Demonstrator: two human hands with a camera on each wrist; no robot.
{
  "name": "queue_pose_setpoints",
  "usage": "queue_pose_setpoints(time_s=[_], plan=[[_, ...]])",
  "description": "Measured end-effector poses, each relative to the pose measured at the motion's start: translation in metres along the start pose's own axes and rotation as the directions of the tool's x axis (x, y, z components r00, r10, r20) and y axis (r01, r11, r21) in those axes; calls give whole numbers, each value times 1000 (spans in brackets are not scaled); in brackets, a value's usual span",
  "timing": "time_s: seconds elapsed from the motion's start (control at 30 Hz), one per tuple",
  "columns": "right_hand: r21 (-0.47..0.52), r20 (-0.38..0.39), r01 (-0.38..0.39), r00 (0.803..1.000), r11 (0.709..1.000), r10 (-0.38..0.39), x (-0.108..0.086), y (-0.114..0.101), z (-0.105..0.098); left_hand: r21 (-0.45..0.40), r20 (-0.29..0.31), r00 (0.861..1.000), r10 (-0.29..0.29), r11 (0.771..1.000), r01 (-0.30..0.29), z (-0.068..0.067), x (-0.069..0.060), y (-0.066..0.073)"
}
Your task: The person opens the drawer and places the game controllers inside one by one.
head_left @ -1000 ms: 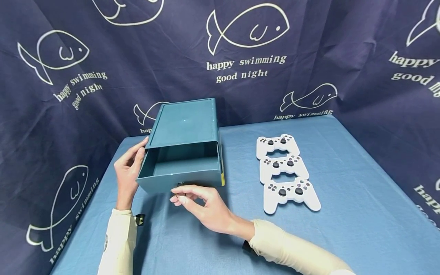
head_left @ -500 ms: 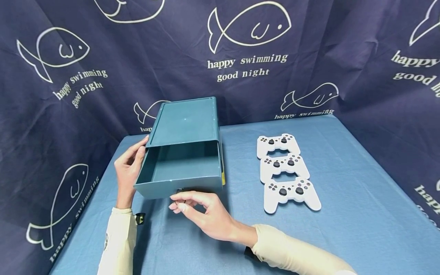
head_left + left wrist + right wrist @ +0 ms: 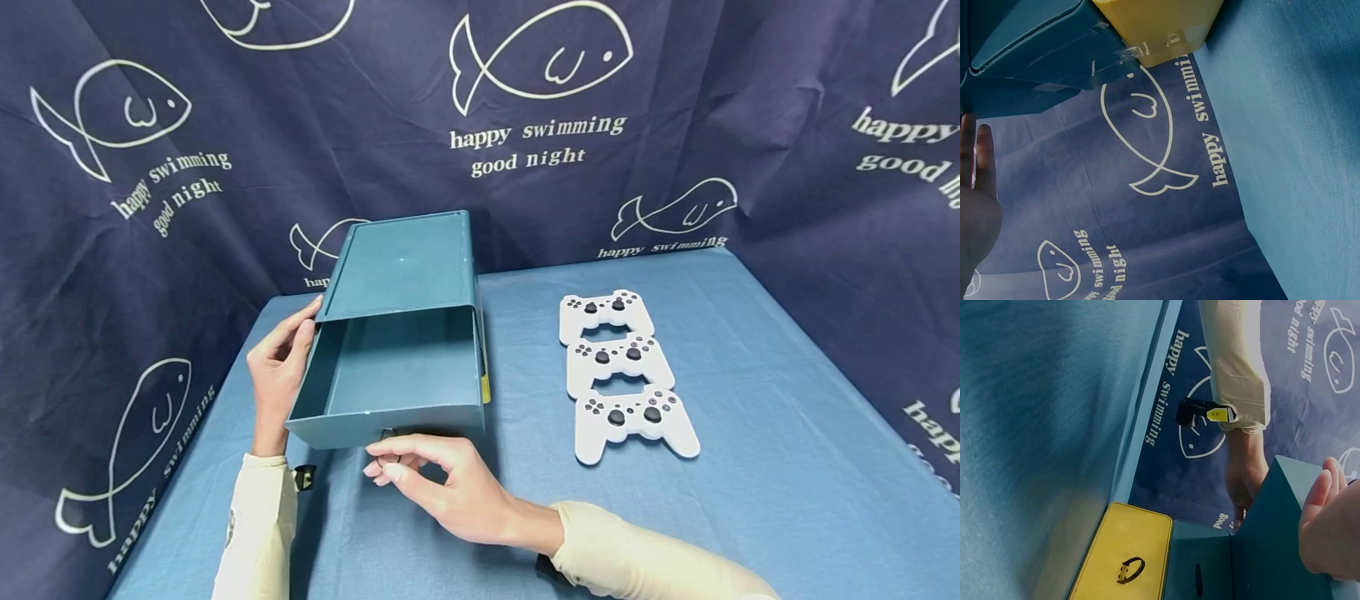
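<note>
A teal drawer cabinet stands at the back left of the table in the head view. Its top drawer is pulled well out, and the inside that shows holds nothing. My right hand pinches the thin loop pull on that drawer's front. Against the cabinet's left side, my left hand rests near the front edge with fingers extended. Below the open drawer, the right wrist view shows a closed teal drawer and a yellow drawer, each with a dark loop pull.
Three white game controllers lie in an overlapping column on the right: a far one, a middle one and a near one. A blue cloth covers the table. Dark blue fish-print curtains hang behind and at the sides.
The top drawer has slid further out toward me, with my right hand moving back and down along with its pull. My left hand has stayed on the cabinet's side.
</note>
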State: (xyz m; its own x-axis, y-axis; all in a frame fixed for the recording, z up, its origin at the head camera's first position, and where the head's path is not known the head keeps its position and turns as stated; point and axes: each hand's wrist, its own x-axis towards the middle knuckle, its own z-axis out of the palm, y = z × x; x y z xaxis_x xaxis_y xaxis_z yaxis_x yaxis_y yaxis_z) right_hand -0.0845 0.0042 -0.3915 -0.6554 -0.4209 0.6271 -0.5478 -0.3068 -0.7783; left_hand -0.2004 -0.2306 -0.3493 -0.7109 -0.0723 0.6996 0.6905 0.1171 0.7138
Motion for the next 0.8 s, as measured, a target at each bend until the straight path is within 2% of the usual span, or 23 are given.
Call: queue_pose_setpoints(time_s=[0.3, 0.5, 0.8], plan=[[-37, -8, 3, 1000, 999, -4, -3, 0, 1, 17, -1, 1000, 7, 1000, -7, -2, 0, -5], [-18, 1, 16, 1000, 1000, -16, -5, 0, 3, 51, 4, 1000, 5, 999, -5, -4, 0, -9], [-29, 22, 38, 999, 999, -37, -6, 1, 3, 42, 4, 1000, 20, 999, -20, -8, 0, -19]])
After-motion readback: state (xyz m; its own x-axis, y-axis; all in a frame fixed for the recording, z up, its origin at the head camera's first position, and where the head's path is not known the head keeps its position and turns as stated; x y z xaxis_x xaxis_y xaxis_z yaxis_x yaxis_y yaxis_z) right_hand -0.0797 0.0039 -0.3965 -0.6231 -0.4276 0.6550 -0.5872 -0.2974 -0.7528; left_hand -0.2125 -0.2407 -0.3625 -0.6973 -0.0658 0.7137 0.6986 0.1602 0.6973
